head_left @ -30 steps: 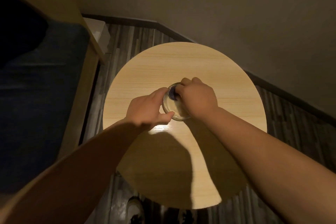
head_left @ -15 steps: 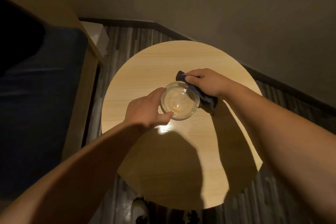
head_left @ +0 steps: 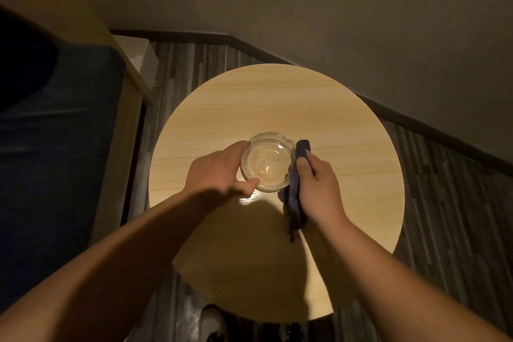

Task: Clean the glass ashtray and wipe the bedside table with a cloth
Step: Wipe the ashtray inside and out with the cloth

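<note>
Cloth (head_left: 294,191) now beside ashtray (head_left: 267,161), right grip (head_left: 319,186) clenching it; left grip (head_left: 215,172) cupping rim.

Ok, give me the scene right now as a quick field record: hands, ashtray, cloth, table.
left hand: grips the ashtray's left rim
right hand: shut on the cloth, at the ashtray's right side
glass ashtray: upright on the table, bowl looks empty
cloth: dark blue, against the ashtray's outer right wall, tail hanging down
table: round, light wood
</note>
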The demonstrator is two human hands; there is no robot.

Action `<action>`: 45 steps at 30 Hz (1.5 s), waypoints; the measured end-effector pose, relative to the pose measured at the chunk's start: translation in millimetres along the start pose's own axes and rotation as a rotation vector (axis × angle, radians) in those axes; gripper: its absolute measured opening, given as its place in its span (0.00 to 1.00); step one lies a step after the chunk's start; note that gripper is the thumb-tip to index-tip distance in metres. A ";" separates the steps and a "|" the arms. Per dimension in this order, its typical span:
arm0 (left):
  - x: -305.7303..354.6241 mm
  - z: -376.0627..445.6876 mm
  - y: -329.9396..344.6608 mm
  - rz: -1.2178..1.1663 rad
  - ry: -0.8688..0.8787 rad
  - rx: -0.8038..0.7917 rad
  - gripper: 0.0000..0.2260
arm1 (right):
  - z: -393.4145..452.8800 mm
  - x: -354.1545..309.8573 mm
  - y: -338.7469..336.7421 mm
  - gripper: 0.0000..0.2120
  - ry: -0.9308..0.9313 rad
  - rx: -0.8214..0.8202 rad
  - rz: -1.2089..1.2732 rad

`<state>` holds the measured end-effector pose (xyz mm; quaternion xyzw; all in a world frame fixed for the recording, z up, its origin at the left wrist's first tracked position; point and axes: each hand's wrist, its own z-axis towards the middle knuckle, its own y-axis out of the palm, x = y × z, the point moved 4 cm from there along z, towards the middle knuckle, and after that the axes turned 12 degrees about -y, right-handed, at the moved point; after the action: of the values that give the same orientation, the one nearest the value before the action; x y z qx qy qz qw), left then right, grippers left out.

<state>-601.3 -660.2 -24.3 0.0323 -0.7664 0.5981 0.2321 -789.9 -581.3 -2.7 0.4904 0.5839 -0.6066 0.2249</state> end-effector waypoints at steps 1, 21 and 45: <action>0.1 -1.2 1.1 -0.009 -0.016 0.012 0.35 | -9.5 -1.1 6.0 0.11 0.012 0.029 0.022; 40.4 32.4 -22.4 0.364 0.054 -0.013 0.12 | 79.5 -36.1 -21.3 0.13 -0.278 -0.653 -0.367; 25.3 -9.8 -10.5 0.290 -0.212 -0.011 0.15 | 13.5 -10.5 -11.7 0.11 -0.082 -0.149 -0.185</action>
<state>-617.3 -648.3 -3.1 -0.0170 -0.7865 0.6143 0.0617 -799.9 -594.5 9.8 0.3913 0.6604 -0.5991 0.2274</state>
